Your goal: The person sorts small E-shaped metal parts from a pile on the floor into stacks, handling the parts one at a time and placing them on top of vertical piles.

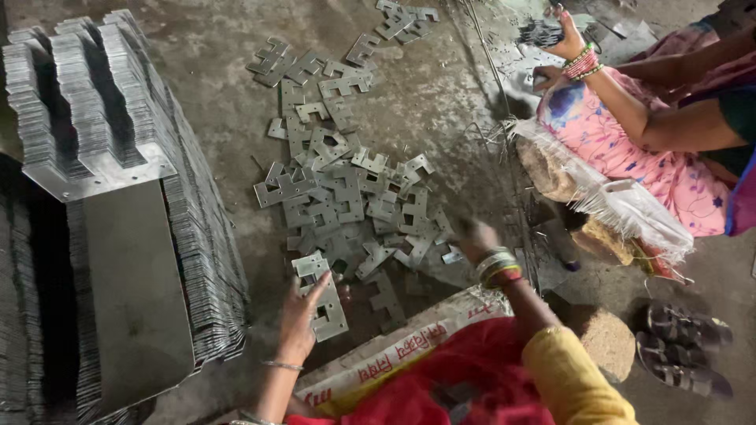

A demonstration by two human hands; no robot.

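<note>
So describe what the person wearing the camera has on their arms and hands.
The left hand is bare, with a thin silver bangle at the wrist and no sleeve in view. The right hand looks blurred; its wrist carries a stack of bangles in green, white and red, and a mustard-yellow sleeve covers the upper arm.

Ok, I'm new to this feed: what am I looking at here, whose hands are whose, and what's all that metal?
One camera, worn on a person's head, looks down at a concrete floor. That person's left hand rests on a small stack of notched metal plates; the right hand, blurred, reaches into the loose pile of plates. Whether it grips one is unclear. Tall bundles of stacked plates stand at left. Top right, a co-worker's hand holds a bunch of plates. Sandals lie lower right.
</note>
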